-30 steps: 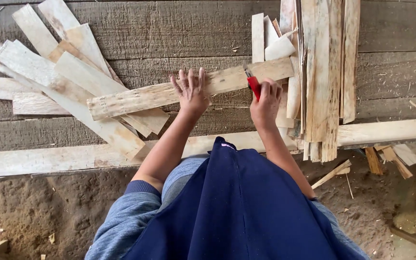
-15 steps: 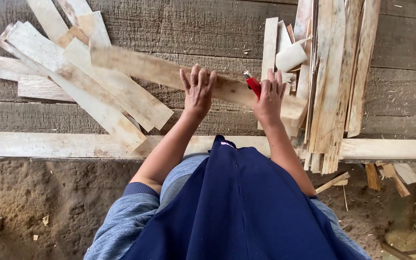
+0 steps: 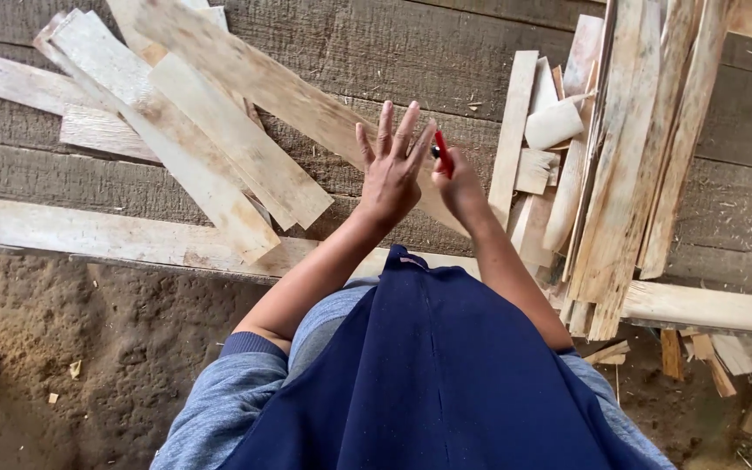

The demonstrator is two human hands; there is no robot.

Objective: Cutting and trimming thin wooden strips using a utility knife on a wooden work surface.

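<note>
My left hand [image 3: 391, 165] is raised over the wooden floor with its fingers spread and holds nothing. Just beyond it a long pale plank [image 3: 254, 83] lies diagonally across the pile at the left. My right hand [image 3: 459, 184] is closed on a small red marker [image 3: 442, 153], right beside my left hand. Both hands hover close together above the lower end of the long plank.
A pile of flat pale boards [image 3: 176, 148] lies at the left. A stack of thin strips and offcuts [image 3: 620, 157] stands at the right. A long board [image 3: 89, 233] edges the grey plank floor [image 3: 411, 43]. Bare earth [image 3: 115, 348] and small scraps [image 3: 698, 352] lie below.
The long plank has swung from nearly level to a steep diagonal and lies on the left pile. My left hand has lifted off it, fingers spread. My right hand moved left.
</note>
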